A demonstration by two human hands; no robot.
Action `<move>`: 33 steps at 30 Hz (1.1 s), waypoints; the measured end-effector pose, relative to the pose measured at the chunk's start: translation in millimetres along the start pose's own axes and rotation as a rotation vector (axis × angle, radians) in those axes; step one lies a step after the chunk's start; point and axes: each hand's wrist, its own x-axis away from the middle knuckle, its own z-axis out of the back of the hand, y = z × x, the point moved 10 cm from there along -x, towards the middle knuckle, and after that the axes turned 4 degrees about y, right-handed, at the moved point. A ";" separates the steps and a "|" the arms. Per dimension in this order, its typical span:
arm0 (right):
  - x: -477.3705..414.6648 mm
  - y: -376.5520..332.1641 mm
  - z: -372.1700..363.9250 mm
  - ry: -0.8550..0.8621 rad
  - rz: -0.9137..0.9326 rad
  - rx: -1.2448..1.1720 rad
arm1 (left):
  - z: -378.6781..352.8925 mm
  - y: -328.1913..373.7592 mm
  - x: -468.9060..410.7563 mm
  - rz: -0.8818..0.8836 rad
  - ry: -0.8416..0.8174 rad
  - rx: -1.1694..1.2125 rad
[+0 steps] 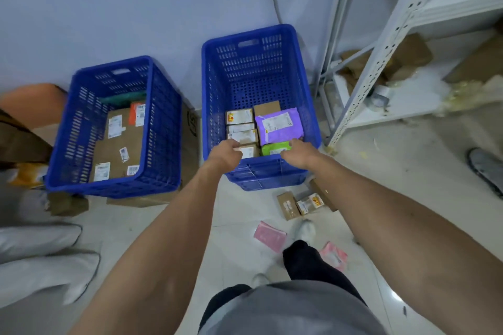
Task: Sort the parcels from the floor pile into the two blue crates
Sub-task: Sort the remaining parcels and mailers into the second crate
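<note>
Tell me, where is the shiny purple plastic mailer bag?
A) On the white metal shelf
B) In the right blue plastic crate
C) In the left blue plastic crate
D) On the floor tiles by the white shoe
B: the purple plastic mailer bag lies inside the right blue plastic crate, beside the small cardboard boxes.

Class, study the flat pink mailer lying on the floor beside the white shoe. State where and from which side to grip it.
Probably pinch the pink mailer by its left corner, from above and the left. It lies flat and thin on the floor, so only an edge can be lifted; the white shoe crowds its right side.
</note>
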 end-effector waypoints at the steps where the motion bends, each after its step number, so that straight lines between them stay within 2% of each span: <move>1: 8.9 5.3 -3.6 0.007 -0.008 -0.011 | -4.0 -3.5 10.5 0.002 0.001 0.014; 8: 87.2 46.3 -35.7 0.078 -0.041 0.010 | -62.6 -38.3 70.5 -0.025 -0.067 0.157; 12: 133.0 96.4 -63.4 0.140 -0.122 0.020 | -116.9 -65.3 96.4 -0.029 -0.174 0.160; 20: 196.4 214.1 -114.6 0.065 -0.299 0.031 | -196.5 -41.9 164.8 -0.061 -0.320 0.192; 26: 191.1 316.6 -133.8 0.014 -0.355 0.024 | -284.9 -3.5 172.0 -0.083 -0.392 0.130; 33: 109.7 491.9 -173.8 -0.017 -0.393 0.068 | -474.7 44.9 116.1 -0.052 -0.440 0.171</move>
